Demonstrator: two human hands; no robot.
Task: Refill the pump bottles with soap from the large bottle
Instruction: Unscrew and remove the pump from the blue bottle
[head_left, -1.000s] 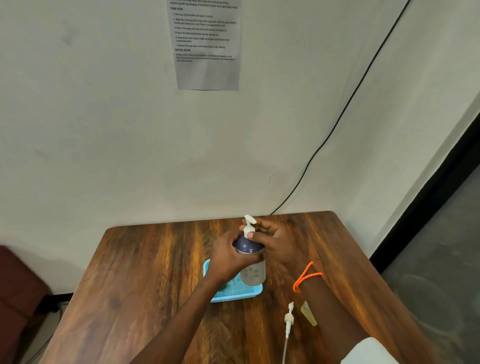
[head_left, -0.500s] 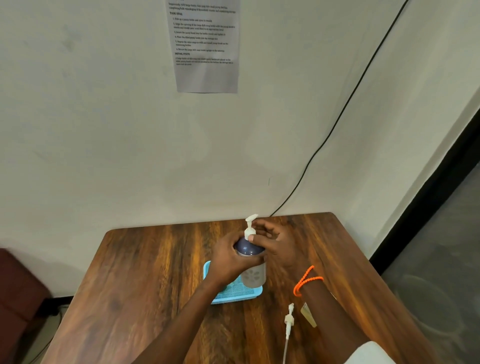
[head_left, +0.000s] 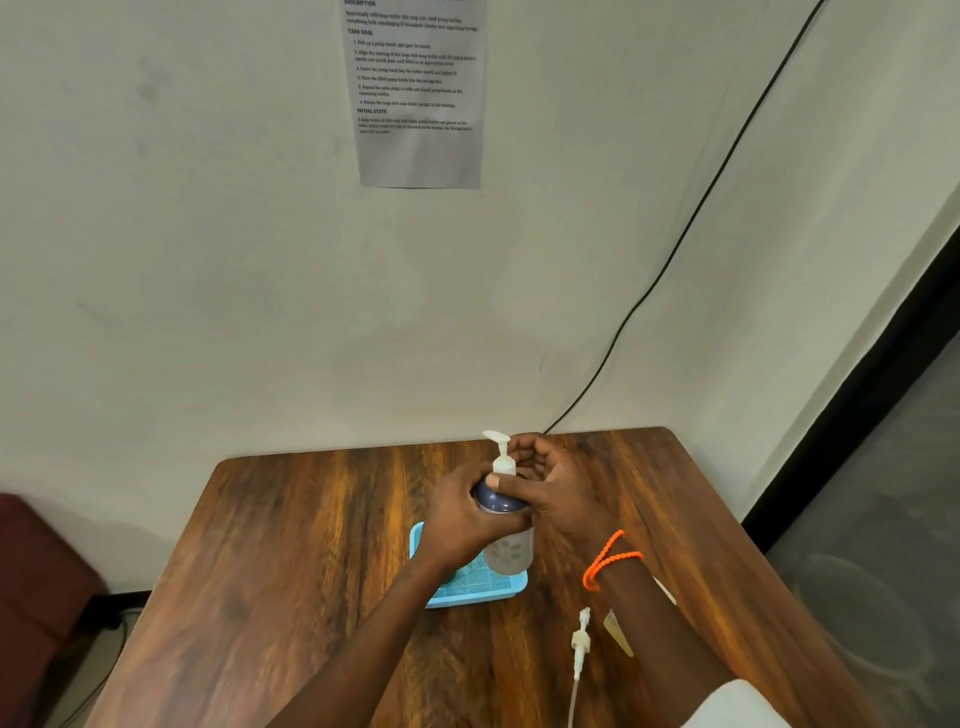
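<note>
Both hands meet at the centre of the frame: our left hand (head_left: 462, 514) wraps its fingers round the shoulder of a small translucent pump bottle with a dark blue rounded top (head_left: 506, 535), while our right hand (head_left: 558, 488) curls its thumb and fingertips round the white plastic pump head (head_left: 501, 457) at the collar. We see the bottle upright, its lower part over the right side of a shallow light-blue plastic tray with a mesh floor (head_left: 498, 592); whether its base rests on the tray or is lifted just clear of it we cannot tell, since the left wrist covers much of the tray. The pump spout points toward the upper left. On the right wrist sits an orange beaded bracelet (head_left: 608, 564). Below it, at the lower centre-right, a second white pump head with a long dip tube (head_left: 579, 644) lies loose on the brown wood-grain table (head_left: 311, 571), its tube running off the bottom edge. Just beside it a pale yellowish object (head_left: 618, 631) shows only as a sliver behind the right forearm, and we cannot make out what it is. At the top of the frame a printed grey paper sheet (head_left: 418, 93) hangs on the wall, cut off at its upper edge, its small print hard to read. A thin black cable (head_left: 691, 223) crosses the wall from the upper right down to the table's far edge.
</note>
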